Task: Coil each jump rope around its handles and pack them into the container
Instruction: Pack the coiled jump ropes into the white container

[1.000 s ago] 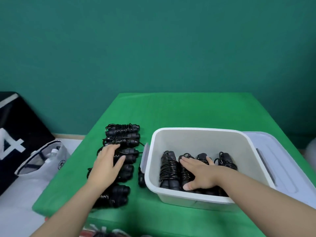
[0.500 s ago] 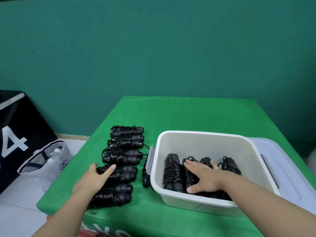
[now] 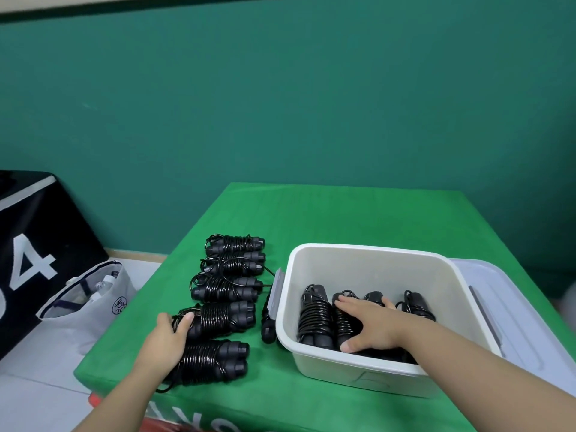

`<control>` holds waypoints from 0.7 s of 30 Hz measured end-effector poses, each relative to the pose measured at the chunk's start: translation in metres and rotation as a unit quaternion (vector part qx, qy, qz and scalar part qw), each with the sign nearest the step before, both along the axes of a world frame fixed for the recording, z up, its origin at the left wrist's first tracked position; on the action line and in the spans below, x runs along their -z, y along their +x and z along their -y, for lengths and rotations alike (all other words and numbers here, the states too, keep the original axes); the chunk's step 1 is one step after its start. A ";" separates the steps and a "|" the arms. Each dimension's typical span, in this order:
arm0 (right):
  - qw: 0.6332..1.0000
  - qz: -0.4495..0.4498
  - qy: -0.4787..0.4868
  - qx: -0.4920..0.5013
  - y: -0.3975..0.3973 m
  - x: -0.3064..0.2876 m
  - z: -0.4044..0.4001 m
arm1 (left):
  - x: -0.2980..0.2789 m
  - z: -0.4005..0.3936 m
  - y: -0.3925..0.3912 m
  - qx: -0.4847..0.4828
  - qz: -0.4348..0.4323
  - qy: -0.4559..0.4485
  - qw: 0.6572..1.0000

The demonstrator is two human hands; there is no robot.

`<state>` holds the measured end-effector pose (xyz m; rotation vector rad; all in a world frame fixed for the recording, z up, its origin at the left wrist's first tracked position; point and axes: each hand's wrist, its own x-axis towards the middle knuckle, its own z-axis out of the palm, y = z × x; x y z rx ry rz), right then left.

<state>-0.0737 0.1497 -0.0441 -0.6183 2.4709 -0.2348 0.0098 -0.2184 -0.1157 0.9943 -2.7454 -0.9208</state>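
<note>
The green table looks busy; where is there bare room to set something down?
The far half of the green table, beyond the coiled ropes and white container, lies bare. The near left is crowded with ropes, the left hand among them; the container's lid fills the right.

A white tote bag (image 3: pixel 90 304) beside a black, perhaps numbered, case (image 3: pixel 34 244).
</note>
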 end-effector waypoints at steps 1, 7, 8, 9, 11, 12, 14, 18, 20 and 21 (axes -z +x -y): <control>1.000 -0.004 0.003 -0.002 0.000 -0.001 0.000 | 0.000 -0.001 0.000 0.001 -0.028 0.004 1.000; 0.999 -0.029 0.026 -0.018 0.002 -0.007 0.004 | -0.024 -0.011 0.002 0.037 -0.094 -0.070 0.992; 0.999 -0.038 0.018 -0.014 0.002 -0.009 0.005 | -0.033 -0.012 0.002 0.043 -0.107 -0.081 0.990; 0.999 -0.052 -0.003 -0.005 0.002 -0.010 0.005 | -0.044 -0.013 0.000 0.047 -0.127 -0.085 0.987; 0.992 -0.087 -0.080 0.035 0.002 -0.016 0.006 | -0.072 -0.015 -0.005 0.040 -0.178 -0.081 0.980; 0.986 -0.102 -0.121 0.058 0.002 -0.021 0.007 | -0.089 -0.017 -0.007 0.032 -0.207 -0.081 0.974; 0.969 -0.133 -0.192 0.086 0.002 -0.033 0.009 | -0.127 -0.025 -0.012 0.022 -0.271 -0.091 0.958; 0.913 -0.185 -0.344 0.121 0.000 -0.071 0.015 | -0.193 -0.056 -0.023 0.051 -0.372 -0.102 0.921; 0.879 -0.206 -0.405 0.145 0.000 -0.093 0.014 | -0.210 -0.079 -0.030 0.088 -0.394 -0.101 0.909; 0.865 -0.205 -0.431 0.156 0.002 -0.102 0.012 | -0.215 -0.093 -0.034 0.113 -0.396 -0.101 0.906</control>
